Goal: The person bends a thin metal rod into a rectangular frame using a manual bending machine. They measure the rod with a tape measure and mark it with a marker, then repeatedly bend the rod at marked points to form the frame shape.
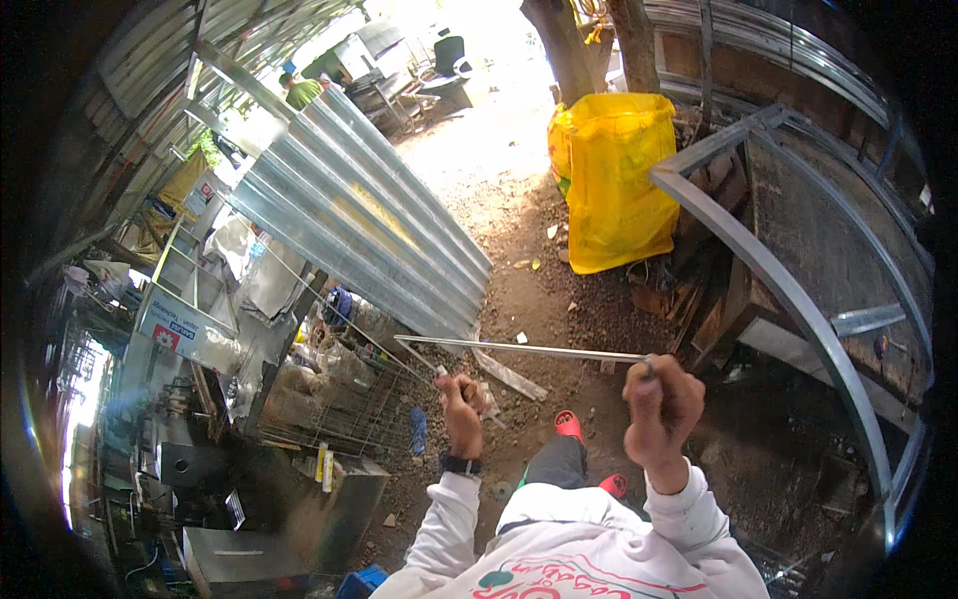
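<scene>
We hold a thin metal rod [519, 348] level across us, its long axis left to right: right hand [661, 404] clenched on its right end, left hand [463, 404] gripping below its bent left end.

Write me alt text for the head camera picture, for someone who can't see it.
Seen from above, a person's right hand and left hand hold a thin bent metal rod over a dirt yard. Corrugated metal sheets lie to the left, a yellow sack stands ahead, and a curved metal frame is to the right.
</scene>
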`<state>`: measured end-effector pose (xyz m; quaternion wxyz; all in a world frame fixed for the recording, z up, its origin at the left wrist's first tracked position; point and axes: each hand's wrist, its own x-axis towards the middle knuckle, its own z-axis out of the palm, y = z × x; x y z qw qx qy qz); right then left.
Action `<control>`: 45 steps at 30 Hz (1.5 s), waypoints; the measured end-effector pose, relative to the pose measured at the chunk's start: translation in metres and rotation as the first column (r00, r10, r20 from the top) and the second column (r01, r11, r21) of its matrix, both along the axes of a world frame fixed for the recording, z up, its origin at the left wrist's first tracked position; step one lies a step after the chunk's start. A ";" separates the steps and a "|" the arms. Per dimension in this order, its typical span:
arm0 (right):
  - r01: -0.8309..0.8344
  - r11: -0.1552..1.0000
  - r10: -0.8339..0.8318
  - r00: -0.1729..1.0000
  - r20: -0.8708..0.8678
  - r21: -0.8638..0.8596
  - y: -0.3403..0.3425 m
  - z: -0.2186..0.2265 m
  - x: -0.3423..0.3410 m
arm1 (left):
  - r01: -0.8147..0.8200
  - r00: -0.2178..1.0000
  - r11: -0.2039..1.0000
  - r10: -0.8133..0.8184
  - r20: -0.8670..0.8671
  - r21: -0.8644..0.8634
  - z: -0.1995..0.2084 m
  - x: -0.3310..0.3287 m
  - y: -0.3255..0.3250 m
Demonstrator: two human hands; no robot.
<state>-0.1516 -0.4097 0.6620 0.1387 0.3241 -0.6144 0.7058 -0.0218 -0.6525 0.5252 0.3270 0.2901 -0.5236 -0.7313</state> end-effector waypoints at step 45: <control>-0.743 0.658 0.748 0.629 0.211 -0.118 -0.351 -0.028 -0.531 | -0.748 0.663 0.626 0.721 -0.201 -0.222 0.091 -0.352 -0.162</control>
